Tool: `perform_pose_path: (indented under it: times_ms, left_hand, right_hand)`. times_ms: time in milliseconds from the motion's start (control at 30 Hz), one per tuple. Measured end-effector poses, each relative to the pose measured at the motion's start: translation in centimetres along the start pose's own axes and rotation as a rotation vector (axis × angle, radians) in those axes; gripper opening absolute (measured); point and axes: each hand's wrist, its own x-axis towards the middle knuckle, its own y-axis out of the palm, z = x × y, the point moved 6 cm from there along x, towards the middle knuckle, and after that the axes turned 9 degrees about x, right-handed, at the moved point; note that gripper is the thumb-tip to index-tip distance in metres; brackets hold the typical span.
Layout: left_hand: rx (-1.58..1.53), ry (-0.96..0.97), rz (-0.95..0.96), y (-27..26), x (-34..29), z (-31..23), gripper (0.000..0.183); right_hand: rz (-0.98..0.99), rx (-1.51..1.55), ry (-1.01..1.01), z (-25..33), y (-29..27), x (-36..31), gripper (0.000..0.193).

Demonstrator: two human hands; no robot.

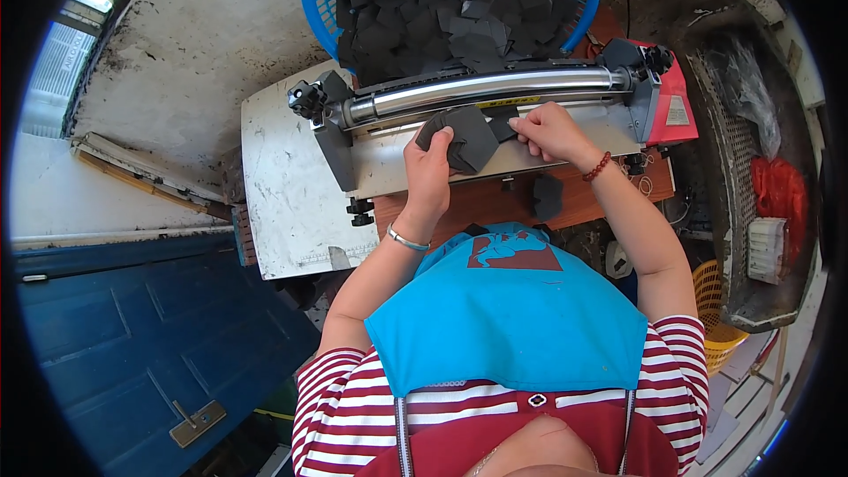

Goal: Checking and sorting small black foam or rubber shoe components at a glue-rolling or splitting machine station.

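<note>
My left hand (427, 175) is closed on a stack of black flat pieces (474, 148) with angled edges, the thumb lying on top. Just right of the stack, my right hand (558, 134) pinches a single black piece (503, 126) between thumb and fingers. Both hands are over the metal bed (583, 124) of a bench machine, in front of its shiny steel roller (495, 91). Part of the single piece is hidden behind the stack, so I cannot tell whether it touches the roller.
Behind the machine, a blue plastic basket (320, 2) is heaped with black pieces (442, 13). Another black piece (548, 197) is on the brown wooden tabletop (477, 208). A white board (291, 185) lies left; a dirty trough (738, 291) and yellow basket (717, 346) stand right.
</note>
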Motion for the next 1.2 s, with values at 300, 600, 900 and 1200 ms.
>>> perform_pose_path:
  times_ms: [300, 600, 900, 1200]
  left_hand:
    - [-0.054, -0.037, 0.028, 0.8, -0.5, -0.8, 0.02]
    - [-0.073, -0.044, 0.024, 0.9, -0.9, -0.8, 0.017]
    - [-0.013, -0.019, -0.007, -0.2, -0.8, -0.5, 0.016]
    - [0.022, -0.002, 0.023, 0.6, -0.4, 0.2, 0.016]
  right_hand:
    - [0.248, 0.193, -0.168, 1.3, 3.5, -1.8, 0.033]
    - [0.167, 0.138, -0.202, 1.2, 3.5, -1.7, 0.035]
    - [0.238, 0.193, 0.012, -1.1, 0.2, -1.3, 0.036]
    - [0.064, 0.048, -0.173, 1.5, 2.8, -2.1, 0.032]
